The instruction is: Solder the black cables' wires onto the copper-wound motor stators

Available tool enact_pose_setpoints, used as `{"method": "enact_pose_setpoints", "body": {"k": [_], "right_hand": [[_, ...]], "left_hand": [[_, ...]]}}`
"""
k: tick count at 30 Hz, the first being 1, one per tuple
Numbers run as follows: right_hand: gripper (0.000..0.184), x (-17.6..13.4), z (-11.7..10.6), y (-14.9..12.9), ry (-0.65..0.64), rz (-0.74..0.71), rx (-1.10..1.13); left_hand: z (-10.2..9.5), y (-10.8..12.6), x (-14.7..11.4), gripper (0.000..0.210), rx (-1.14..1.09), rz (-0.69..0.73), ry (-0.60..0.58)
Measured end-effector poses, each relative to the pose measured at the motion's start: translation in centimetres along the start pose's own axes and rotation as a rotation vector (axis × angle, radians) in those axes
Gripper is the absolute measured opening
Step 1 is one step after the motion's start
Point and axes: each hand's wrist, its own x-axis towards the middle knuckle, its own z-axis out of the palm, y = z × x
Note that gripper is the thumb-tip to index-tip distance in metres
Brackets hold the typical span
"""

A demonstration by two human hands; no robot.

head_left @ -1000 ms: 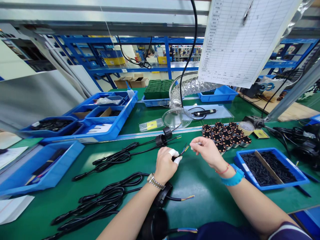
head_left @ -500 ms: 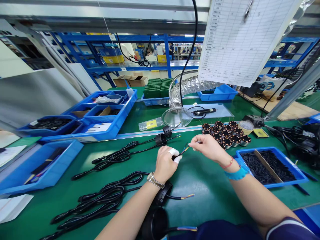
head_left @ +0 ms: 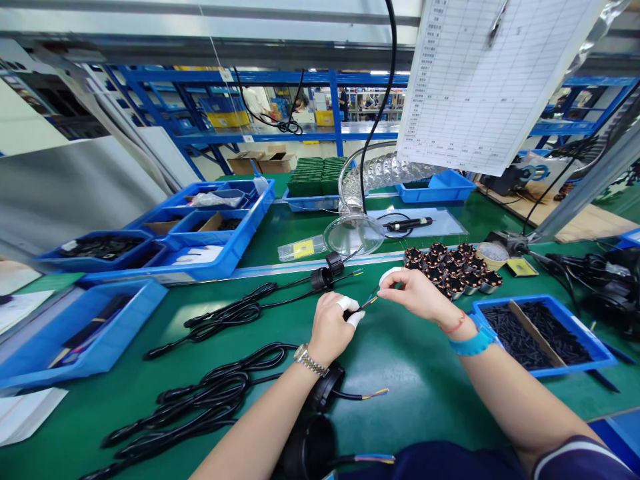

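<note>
My left hand [head_left: 336, 321], with white finger cots on its fingertips, is closed around a black cable whose coloured wires [head_left: 371, 301] stick out to the right. My right hand [head_left: 407, 291] pinches at the tips of those wires; a white cot shows on one finger. Just beyond the left hand lie coiled black cables [head_left: 235, 307] with a round black cap [head_left: 321, 279]. Nearer my body are more coiled cables [head_left: 210, 400] and another black cap [head_left: 327, 388], with bare coloured wire ends [head_left: 375, 393] emerging from it.
Copper-wound stators [head_left: 453, 267] stand in a cluster beyond my right hand. A blue tray [head_left: 575, 327] of short black tubes lies at right. A clear fume hood [head_left: 354, 233] on a foil duct hangs behind the hands. Blue bins [head_left: 220, 263] occupy the left.
My right hand's fingers have shifted slightly along the wires, and its white-tipped finger is now raised. My left hand keeps its place on the cable.
</note>
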Motion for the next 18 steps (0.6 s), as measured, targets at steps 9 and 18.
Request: {"method": "enact_pose_setpoints", "body": {"k": [9, 18], "right_hand": [[0.013, -0.3, 0.0, 0.2, -0.005, -0.269, -0.278], [0.016, 0.2, 1.4, -0.1, 0.049, -0.21, -0.191]], "left_hand": [[0.2, -0.3, -0.1, 0.008, -0.006, 0.004, -0.074], [0.1, 0.1, -0.2, 0.009, 0.002, 0.046, -0.08]]}}
